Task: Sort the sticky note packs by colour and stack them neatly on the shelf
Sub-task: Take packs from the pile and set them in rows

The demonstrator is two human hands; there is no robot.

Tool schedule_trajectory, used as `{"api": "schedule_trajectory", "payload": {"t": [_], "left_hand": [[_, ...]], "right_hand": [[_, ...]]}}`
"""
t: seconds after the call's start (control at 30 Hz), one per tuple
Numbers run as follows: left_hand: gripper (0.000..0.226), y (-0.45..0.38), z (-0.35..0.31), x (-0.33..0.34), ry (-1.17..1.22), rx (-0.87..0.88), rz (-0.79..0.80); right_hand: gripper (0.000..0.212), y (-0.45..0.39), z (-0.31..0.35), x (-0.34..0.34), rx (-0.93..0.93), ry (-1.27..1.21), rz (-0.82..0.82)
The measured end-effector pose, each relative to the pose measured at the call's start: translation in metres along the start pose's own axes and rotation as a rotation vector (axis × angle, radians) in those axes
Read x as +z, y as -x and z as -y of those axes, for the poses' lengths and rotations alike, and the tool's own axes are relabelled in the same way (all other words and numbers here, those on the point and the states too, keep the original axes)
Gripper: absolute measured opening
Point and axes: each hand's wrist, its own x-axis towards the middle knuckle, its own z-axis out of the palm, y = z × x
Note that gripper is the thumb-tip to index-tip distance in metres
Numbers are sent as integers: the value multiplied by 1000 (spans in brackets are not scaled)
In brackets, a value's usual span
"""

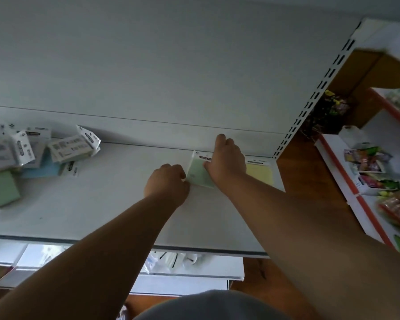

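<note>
A green sticky note pack (198,173) lies near the back right of the white shelf (102,204). My left hand (166,183) has curled fingers at the pack's front left corner. My right hand (226,162) rests on its right side and top, covering part of it. Just right of it, against the back, lies a yellow pack (260,173), partly hidden by my right wrist. At the far left sits a loose pile of packs (32,153), with a green one (0,192) and a blue one (42,168) showing among white-labelled ones.
The slotted shelf upright (310,100) marks the right end of the shelf. Beyond it stands a red-edged rack (346,176) with colourful goods over a wooden floor. A lower shelf (189,271) with white bags shows under the front edge.
</note>
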Motion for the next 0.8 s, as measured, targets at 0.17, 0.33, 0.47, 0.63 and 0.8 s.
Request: {"api": "schedule_trajectory", "payload": {"t": [0.17, 0.33, 0.47, 0.63, 0.8], "left_hand": [[25, 14, 40, -21, 97, 1, -117], [24, 16, 107, -58, 77, -11, -166], [23, 8, 165, -92, 52, -3, -210], [30, -3, 224, -129, -68, 39, -169], [35, -15, 247, -151, -157, 45, 62]], "right_hand": [[31, 19, 44, 12, -165, -198, 34], [22, 31, 124, 37, -223, -370, 110], [26, 30, 190, 58, -182, -466, 179], [47, 20, 253, 69, -165, -495, 259], [38, 9, 287, 74, 30, -513, 286]]}}
